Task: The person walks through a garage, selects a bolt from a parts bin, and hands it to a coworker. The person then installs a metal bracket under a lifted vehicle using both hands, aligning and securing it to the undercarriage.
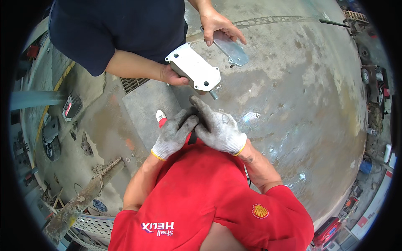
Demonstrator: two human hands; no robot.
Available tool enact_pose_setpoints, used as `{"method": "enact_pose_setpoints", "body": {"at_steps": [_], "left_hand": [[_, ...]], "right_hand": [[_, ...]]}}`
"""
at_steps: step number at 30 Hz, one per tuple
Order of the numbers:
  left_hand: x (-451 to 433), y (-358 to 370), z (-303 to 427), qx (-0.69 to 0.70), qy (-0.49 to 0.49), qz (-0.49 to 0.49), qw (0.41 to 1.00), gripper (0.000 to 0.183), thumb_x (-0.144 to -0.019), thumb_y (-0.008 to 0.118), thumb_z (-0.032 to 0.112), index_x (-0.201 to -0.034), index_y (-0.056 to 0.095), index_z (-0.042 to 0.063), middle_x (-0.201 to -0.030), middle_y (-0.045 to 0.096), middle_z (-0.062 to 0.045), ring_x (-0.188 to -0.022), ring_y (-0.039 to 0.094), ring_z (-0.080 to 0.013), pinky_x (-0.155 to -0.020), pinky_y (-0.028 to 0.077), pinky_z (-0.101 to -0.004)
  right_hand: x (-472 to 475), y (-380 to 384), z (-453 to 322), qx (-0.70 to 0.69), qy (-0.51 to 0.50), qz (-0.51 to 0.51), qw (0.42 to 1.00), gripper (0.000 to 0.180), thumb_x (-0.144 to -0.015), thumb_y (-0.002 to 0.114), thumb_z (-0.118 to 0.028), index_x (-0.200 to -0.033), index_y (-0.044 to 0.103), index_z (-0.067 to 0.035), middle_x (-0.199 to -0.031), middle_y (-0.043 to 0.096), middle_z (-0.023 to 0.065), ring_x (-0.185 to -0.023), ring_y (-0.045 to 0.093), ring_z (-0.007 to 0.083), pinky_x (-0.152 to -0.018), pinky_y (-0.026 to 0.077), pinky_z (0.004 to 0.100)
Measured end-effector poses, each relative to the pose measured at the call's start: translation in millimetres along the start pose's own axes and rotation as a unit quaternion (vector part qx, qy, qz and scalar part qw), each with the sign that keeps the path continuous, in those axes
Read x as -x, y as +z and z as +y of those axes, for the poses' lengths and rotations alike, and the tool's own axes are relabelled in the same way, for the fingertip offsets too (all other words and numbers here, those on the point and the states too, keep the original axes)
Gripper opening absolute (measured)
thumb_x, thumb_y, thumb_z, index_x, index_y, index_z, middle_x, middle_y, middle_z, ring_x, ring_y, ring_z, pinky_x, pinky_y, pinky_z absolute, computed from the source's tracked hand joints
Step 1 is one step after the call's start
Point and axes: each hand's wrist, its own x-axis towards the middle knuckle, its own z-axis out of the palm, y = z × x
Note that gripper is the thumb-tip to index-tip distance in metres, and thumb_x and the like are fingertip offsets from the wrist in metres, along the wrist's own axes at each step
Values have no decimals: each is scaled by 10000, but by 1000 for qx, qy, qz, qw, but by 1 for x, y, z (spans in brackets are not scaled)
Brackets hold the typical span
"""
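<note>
My left hand, in a white knit glove with grimy grey fingers, is raised in front of my chest. My right hand wears a matching glove, its index finger stretched forward. The fingertips of both hands meet or overlap, and nothing shows in either. Just beyond my right fingertips is a metal part, probably an oil cooler, with a flat plate, holes and a pipe stub. Another person's hand grips it from the side. That person's other hand holds a similar flat metal part.
The other person, in a dark shirt, stands facing me. Stained concrete floor lies around us. To the left are a battery, a wheel and a rusty post with a chain. A floor grate lies beyond.
</note>
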Motion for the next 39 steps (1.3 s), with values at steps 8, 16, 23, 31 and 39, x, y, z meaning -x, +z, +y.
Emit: {"method": "enact_pose_setpoints", "body": {"at_steps": [8, 16, 23, 31, 39], "left_hand": [[-5, 6, 7, -29, 4, -6, 1000, 358, -1115, 552, 205, -1357, 640, -44, -1131, 721, -174, -1016, 714, -262, -929, 558, -358], [-3, 6, -5, 151, -82, 56, 984, 349, -1131, 534, 176, -1389, 613, -45, -1068, 719, -91, -910, 667, -121, -817, 608, -283], [-5, -7, -36, 196, -115, 100, 969, 372, -1111, 448, 133, -1407, 585, -44, -907, 650, -40, -778, 616, -112, -705, 573, -286], [-43, -3, -74, 293, -195, 77, 933, 396, -1105, 510, 306, -1317, 646, 1, -823, 569, -2, -707, 531, -97, -631, 479, -269], [-93, 23, -94, 385, -150, -34, 910, 557, -1044, 582, 673, -1190, 645, 140, -939, 572, 33, -812, 534, -108, -786, 490, -327]], "right_hand": [[1, 16, 7, 76, -49, 48, 995, 689, -951, 700, -171, -1585, 458, -55, -1090, 766, 203, -947, 747, 415, -811, 602, 492], [-9, -27, 27, -75, 4, 191, 979, 547, -960, 768, -56, -1460, 555, 10, -1022, 723, 63, -897, 697, 136, -845, 588, 306], [-71, -97, 91, -133, 101, 330, 929, 618, -1005, 741, -415, -1371, 622, 68, -1062, 729, 145, -901, 709, 209, -856, 595, 356], [-94, -106, 113, -389, 210, 200, 875, 439, -1009, 748, -296, -1299, 658, 20, -897, 686, 108, -742, 686, 197, -629, 607, 349], [-88, -99, 92, -462, 230, 189, 836, 362, -1002, 764, -200, -1260, 667, 36, -888, 692, 77, -706, 653, 157, -614, 574, 303]]}}
